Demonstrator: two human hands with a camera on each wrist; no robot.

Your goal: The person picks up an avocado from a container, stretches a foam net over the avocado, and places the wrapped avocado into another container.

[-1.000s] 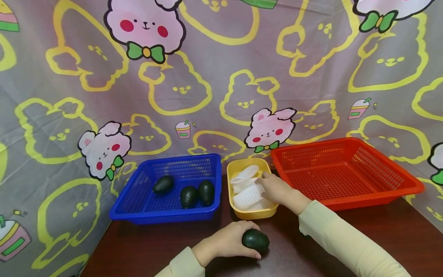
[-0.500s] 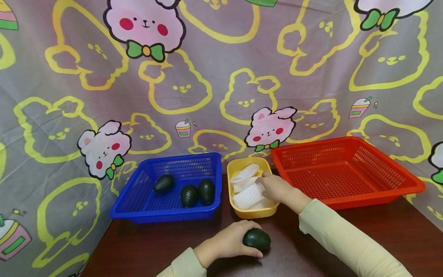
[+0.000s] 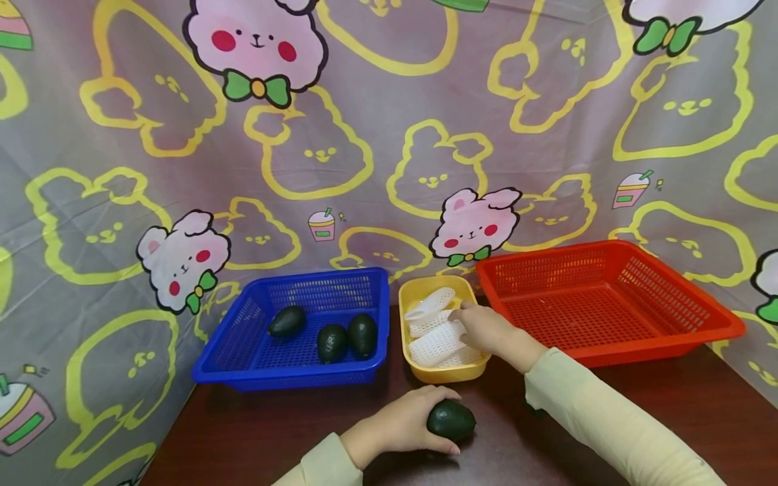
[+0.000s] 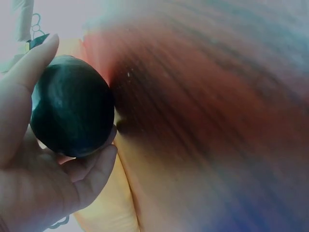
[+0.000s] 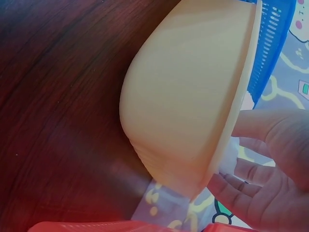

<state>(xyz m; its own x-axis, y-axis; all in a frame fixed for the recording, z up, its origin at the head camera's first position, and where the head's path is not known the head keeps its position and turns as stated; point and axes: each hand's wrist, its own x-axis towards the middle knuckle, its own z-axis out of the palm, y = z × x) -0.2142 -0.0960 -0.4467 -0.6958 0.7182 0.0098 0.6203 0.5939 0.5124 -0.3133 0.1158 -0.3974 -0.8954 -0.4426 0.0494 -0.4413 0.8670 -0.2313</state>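
My left hand (image 3: 404, 420) grips a dark green avocado (image 3: 451, 420) just over the brown table, in front of the yellow basket. In the left wrist view the thumb lies along one side of the avocado (image 4: 72, 106) and the fingers curl round the other. My right hand (image 3: 489, 331) reaches over the right rim of the yellow basket (image 3: 446, 375). Its thumb and fingers pinch the edge of a white foam net sleeve (image 3: 436, 345). More white net sleeves (image 3: 431, 305) lie in the basket. From the right wrist, the basket's outer wall (image 5: 183, 92) hides most of them.
To the left, a blue basket (image 3: 292, 379) has 3 avocados (image 3: 362, 336) in it. A larger red basket (image 3: 614, 317) stands to the right, beside the yellow one. Behind them hangs a cloth (image 3: 377, 162) with cartoon prints. The brown table (image 3: 243, 432) spans the front.
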